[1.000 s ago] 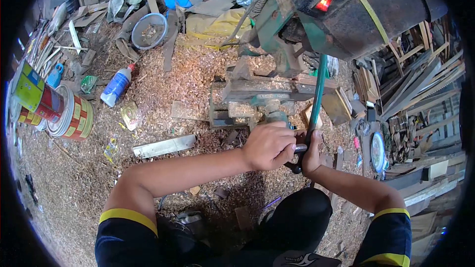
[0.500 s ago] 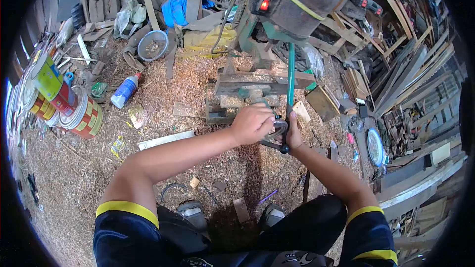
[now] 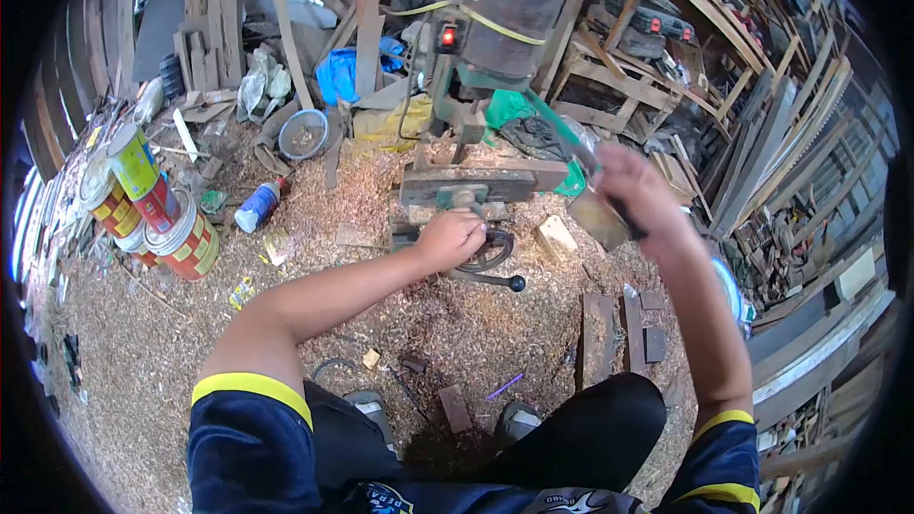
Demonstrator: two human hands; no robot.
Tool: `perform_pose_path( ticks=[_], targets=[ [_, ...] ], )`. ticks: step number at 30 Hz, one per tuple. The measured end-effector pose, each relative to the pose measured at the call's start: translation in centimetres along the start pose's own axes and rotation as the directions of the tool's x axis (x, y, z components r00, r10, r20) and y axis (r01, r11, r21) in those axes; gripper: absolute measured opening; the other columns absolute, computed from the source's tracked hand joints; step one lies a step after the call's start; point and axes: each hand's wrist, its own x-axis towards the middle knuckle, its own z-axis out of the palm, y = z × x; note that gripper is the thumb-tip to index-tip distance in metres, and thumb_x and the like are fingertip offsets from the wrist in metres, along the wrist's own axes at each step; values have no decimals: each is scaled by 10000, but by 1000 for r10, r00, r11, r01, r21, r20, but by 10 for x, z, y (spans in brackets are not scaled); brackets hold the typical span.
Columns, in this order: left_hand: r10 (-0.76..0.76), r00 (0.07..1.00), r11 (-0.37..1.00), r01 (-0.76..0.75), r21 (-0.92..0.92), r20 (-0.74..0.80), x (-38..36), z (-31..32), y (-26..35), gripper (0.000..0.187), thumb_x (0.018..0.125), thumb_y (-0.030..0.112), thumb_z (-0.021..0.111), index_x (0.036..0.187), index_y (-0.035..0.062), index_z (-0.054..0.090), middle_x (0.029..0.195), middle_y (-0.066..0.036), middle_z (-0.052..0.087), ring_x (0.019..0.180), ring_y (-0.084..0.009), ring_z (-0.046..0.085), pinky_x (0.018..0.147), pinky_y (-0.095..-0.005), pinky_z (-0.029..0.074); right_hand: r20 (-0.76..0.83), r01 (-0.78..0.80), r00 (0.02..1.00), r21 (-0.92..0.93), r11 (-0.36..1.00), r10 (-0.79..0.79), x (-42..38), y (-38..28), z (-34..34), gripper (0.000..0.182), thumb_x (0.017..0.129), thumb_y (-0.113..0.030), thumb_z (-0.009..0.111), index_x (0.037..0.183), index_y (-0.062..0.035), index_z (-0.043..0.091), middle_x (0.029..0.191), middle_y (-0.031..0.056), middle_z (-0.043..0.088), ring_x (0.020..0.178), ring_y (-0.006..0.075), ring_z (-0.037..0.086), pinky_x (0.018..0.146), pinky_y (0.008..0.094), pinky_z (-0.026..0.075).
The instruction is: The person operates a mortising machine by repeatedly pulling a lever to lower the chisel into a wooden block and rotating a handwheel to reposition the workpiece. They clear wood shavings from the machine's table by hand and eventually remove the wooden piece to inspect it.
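My left hand [image 3: 452, 240] is closed at the dark handwheel [image 3: 500, 255] on the front of a green machine [image 3: 462, 109]. A crank with a black ball knob [image 3: 517, 283] sticks out below it. My right hand [image 3: 636, 188], smeared by motion, is wrapped around the long green lever [image 3: 552, 119], whose dark grip end shows below the fingers. Behind my left hand, a wooden board [image 3: 519, 179] lies across the machine's vise. The machine's motor housing [image 3: 524, 14] stands above, with a red switch light [image 3: 448, 36].
Wood shavings [image 3: 286, 343] cover the floor. Stacked paint cans [image 3: 181, 238] and a blue bottle [image 3: 257, 207] stand or lie at left, with a bucket [image 3: 304, 134] further back. Loose wood blocks [image 3: 555, 240] and boards [image 3: 598, 333] lie near my right side; timber piles [image 3: 790, 152] line the right.
My right hand has risen to the right with the lever, which now slants instead of pointing straight toward me. My left hand stays at the handwheel. The view has shifted slightly.
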Motion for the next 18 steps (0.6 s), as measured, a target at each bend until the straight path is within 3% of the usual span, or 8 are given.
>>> perform_pose_path(
  ticks=[4,6,9,10,12,13,16,18],
  targets=[
    [-5,1000,1000,4,23,17,-3,2,-6,302,1026,172,480,801,-8,570,821,-226,593,841,-460,582,786,-529,472,-15,263,957,465,845,-290,17,-89,-19,302,1022,-294,663,1175,-34,650,1084,128,731,1040,260,674,992,401,516],
    [-24,1000,1000,24,14,8,-2,2,-4,309,1038,180,473,812,-9,568,835,-226,595,845,-465,578,789,-525,471,451,242,527,733,636,-720,96,-92,-77,337,1048,-351,607,1154,-34,646,1123,167,744,1171,307,663,1136,455,440],
    [-32,999,999,32,-4,12,-2,1,-2,315,1046,184,465,815,-11,551,828,-228,576,841,-464,572,784,-525,466,-72,554,779,544,630,-623,104,-135,-48,390,1070,-405,553,1116,-27,635,1169,169,732,1203,337,641,1183,486,372],
    [-38,999,999,38,-13,1,-2,3,-2,314,1046,185,465,815,-11,546,823,-228,567,839,-463,571,782,-526,464,-72,555,779,543,630,-623,106,-149,-33,390,1070,-405,553,1116,-27,635,1169,169,732,1203,337,641,1183,486,372],
    [-34,999,999,34,-13,-3,-2,3,-2,311,1045,186,467,817,-11,544,817,-228,561,838,-462,570,779,-527,462,-282,659,744,453,600,-605,117,-172,-12,400,1082,-501,483,891,-166,587,708,-3,545,595,171,466,557,360,375],
    [-32,999,999,31,-11,-6,-1,3,-1,308,1043,187,468,818,-11,542,811,-227,555,837,-462,569,777,-528,461,-280,658,745,455,600,-605,139,-176,-19,400,1082,-501,483,891,-166,587,708,-3,545,595,171,466,557,360,375],
    [-50,999,999,50,-16,-13,-2,4,-2,307,1040,189,473,818,-11,543,805,-226,556,831,-460,570,775,-529,462,-170,626,758,460,630,-629,192,-159,-31,437,1048,-539,537,1026,-114,638,865,28,651,793,176,596,684,394,468],
    [-63,998,998,63,-11,11,-1,4,-5,303,1028,196,482,820,-7,567,827,-222,593,849,-458,593,789,-534,477,-391,698,712,487,525,-583,202,-143,-15,476,1085,-474,491,1124,-21,633,1158,142,718,1141,315,643,1099,482,409]
  ],
)
